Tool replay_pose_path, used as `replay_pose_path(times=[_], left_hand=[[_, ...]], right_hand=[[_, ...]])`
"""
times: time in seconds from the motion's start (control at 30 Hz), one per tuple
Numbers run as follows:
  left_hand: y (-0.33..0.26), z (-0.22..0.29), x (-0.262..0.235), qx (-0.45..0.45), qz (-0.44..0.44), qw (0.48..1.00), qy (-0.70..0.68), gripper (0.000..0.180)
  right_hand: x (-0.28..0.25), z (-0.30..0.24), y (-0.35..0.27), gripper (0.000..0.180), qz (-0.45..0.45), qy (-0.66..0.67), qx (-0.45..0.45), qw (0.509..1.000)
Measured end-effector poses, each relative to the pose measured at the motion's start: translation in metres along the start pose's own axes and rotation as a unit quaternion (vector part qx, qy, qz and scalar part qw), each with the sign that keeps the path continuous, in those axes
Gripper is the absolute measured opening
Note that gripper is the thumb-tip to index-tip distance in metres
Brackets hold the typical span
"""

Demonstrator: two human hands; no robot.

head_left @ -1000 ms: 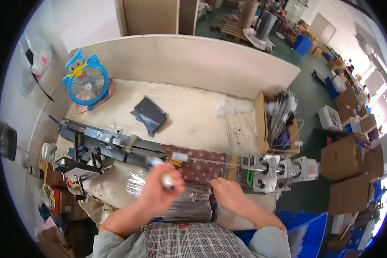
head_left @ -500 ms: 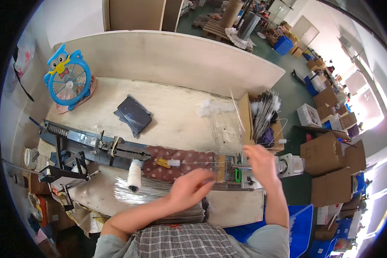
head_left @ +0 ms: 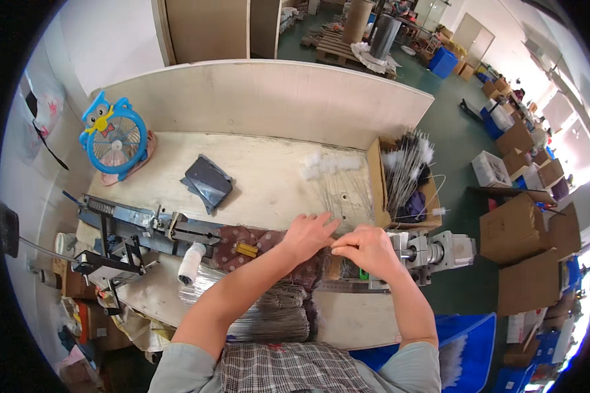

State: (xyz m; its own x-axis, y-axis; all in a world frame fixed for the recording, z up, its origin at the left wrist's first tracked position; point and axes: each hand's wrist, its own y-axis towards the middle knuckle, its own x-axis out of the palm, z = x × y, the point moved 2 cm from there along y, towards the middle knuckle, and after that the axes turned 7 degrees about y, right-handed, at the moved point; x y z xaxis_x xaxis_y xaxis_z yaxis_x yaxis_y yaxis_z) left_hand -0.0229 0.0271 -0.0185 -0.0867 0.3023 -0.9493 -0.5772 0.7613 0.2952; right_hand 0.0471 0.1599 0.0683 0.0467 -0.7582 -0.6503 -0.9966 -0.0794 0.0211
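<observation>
Both hands meet at the middle of the pale wooden counter [head_left: 255,170], just in front of the grey metal machine [head_left: 432,252] bolted at its right end. The left hand [head_left: 308,234] lies palm-down, fingers [head_left: 326,226] stretched forward and close together, tips touching the thin silvery wires [head_left: 344,196] spread flat on the board. The right hand [head_left: 367,249] sits just beside it, thumb and forefinger pressed together in a pinch at the wire ends; what exactly sits between them is too small to tell. Under both forearms, a dense bundle of thin grey wire stems [head_left: 275,314] lies at the near edge of the counter. Left of the hands, a white spool of thread [head_left: 191,262] rests next to a long dark metal rail fixture [head_left: 144,226]. Further back on the counter lies a dark grey folded pouch [head_left: 206,182], and a blue owl-shaped desk fan [head_left: 111,139] stands at the far left corner. To the right, an open cardboard box [head_left: 375,177] holds upright stems with white fluffy tips [head_left: 410,157]. A few loose white tufts [head_left: 328,162] sit near it
</observation>
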Motion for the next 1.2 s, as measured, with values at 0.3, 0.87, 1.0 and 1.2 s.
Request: replay_pose_path(times=[0.3,0.87,1.0,1.2], left_hand=[[-0.16,-0.017,-0.095,-0.195,0.111,0.951,-0.213,0.023],[-0.177,-0.063,-0.083,-0.527,-0.059,0.819,-0.22,0.051],[-0.182,-0.061,-0.061,-0.485,0.075,0.732,-0.472,0.036],[-0.168,-0.035,-0.043,-0.411,0.193,0.654,-0.605,0.012]], right_hand=[[0.077,-0.06,0.052,0.011,-0.026,-0.028,-0.277,0.96],[0.136,-0.097,0.069,0.008,-0.014,-0.087,-0.249,0.965],[0.118,-0.094,0.051,0.008,0.124,-0.018,-0.272,0.954],[0.118,-0.053,0.006,0.013,0.003,-0.053,-0.258,0.965]])
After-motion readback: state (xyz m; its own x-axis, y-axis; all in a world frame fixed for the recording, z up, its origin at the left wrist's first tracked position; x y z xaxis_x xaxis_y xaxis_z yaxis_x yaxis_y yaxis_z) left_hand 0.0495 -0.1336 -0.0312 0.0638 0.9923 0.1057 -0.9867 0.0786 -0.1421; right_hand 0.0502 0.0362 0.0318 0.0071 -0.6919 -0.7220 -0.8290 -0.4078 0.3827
